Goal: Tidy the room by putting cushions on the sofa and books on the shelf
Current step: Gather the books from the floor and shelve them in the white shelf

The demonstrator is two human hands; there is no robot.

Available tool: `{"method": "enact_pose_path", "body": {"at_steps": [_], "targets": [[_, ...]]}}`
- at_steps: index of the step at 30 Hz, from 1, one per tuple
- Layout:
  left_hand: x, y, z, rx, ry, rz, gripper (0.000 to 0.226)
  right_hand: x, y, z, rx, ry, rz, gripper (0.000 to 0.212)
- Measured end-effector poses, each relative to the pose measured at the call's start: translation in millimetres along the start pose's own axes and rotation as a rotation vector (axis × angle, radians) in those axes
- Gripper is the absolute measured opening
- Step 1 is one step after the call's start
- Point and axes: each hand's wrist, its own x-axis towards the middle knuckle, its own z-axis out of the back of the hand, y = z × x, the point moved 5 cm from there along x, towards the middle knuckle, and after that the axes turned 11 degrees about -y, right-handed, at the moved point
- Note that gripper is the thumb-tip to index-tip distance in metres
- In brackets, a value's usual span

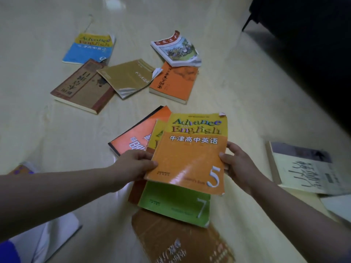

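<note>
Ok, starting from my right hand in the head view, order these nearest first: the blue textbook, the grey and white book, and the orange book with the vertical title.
1. Grey and white book, lying just to the right of the right hand, which grips the number 5 textbook.
2. Orange book, ahead, in the middle.
3. Blue textbook, far ahead on the left.
</note>
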Motion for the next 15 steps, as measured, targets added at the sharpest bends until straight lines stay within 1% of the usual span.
{"method": "enact_pose_path", "body": {"at_steps": [2,3,5,7,9,11,13,15], "targets": [[-2.3,9.2,-7.7,0.042,-0.034,-0.001,0.009,-1.8,-10.5,8.4,-0.081,-0.014,-0.019,0.028],[-1.4,12.4,-8.4,0.105,-0.068,-0.036,0.009,-1.0,-16.8,10.4,-0.132,-0.030,-0.030,0.026],[-0.4,13.2,-6.1,0.314,-0.150,-0.157,0.005,2.9,-28.7,7.9,-0.245,-0.086,-0.038,0.024],[-1.6,9.1,-3.9,0.467,-0.222,-0.241,0.010,6.7,-32.7,2.7,-0.406,-0.181,0.015,0.020],[0.0,6.9,1.0,0.483,-0.252,-0.267,0.012,6.5,-24.2,-7.4,-0.584,-0.258,0.109,0.036],[2.8,0.5,4.3,0.452,-0.259,-0.302,0.007,6.9,-9.3,-18.7,-0.669,-0.233,0.254,0.048],[8.9,-7.3,16.7,0.426,-0.293,-0.349,0.008,12.4,5.7,-39.0,-0.723,-0.169,0.350,0.051],[13.8,-18.4,30.3,0.400,-0.345,-0.375,0.011,16.8,19.7,-59.2,-0.741,-0.125,0.391,0.047]]}}
